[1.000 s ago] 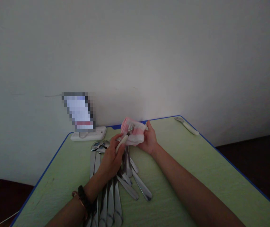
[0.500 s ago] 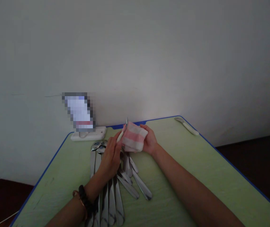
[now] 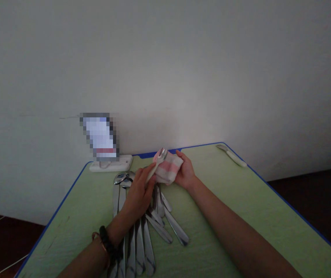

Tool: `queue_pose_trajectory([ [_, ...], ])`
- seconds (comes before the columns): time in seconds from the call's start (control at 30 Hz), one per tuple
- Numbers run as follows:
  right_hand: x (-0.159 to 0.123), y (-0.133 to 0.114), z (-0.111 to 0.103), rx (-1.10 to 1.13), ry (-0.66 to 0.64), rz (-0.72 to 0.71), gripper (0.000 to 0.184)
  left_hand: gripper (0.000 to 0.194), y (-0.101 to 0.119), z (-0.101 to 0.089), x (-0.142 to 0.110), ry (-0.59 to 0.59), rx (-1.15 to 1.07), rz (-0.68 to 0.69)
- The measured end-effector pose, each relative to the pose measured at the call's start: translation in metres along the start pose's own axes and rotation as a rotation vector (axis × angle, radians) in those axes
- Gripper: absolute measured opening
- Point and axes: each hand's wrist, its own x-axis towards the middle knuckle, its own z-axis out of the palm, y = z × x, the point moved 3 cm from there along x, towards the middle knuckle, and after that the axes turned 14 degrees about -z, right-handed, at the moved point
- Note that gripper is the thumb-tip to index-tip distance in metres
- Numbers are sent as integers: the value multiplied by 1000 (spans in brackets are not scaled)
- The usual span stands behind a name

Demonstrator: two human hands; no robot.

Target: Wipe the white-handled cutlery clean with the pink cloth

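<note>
1. Since the earlier frame, the fork [image 3: 161, 156] turns from edge-on to show its tines broadly, over the far-left part of the pink-and-white cloth [image 3: 169, 168], the landmark here.
2. Fork's long axis: diagonal, handle end near and to the left of the cloth, tines pointing away and rightward. Contact between tines and cloth cannot be confirmed.
3. Left hand [image 3: 139, 193], left of the cloth: fingers closed around the fork's pale handle.
4. Right hand [image 3: 186, 172], at the cloth's right side: fingers gripping the cloth; those behind it are hidden.
5. Metal cutlery [image 3: 139, 251]: on the green table [image 3: 270, 216], nearer than the cloth and mostly to its left.
6. White-handled utensil [image 3: 235, 157]: well right of the cloth, head pointing away and leftward.
7. Pixelated screen [image 3: 100, 135] above white base [image 3: 113, 164]: left of the cloth.
</note>
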Motion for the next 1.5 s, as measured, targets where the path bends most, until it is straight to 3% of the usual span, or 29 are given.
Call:
queue_pose_trajectory([
  [0.5,-2,10,-3,-122,-88,118,17,41,0,1,0,-57,-42,-32],
  [0.73,4,12,-4,-125,-54,-21,15,44,6,-2,-1,-60,-37,-71],
  [0.93,10,2,-5,-45,-4,-101,27,46,7,-2,-1,-91,-17,-67],
  [1.23,0,9,-2,-117,-73,34,22,44,3,0,-1,-87,-12,-48],
  [1.5,2,15,-9,-220,-53,-65,7,43,5,1,-3,-143,-3,-12],
])
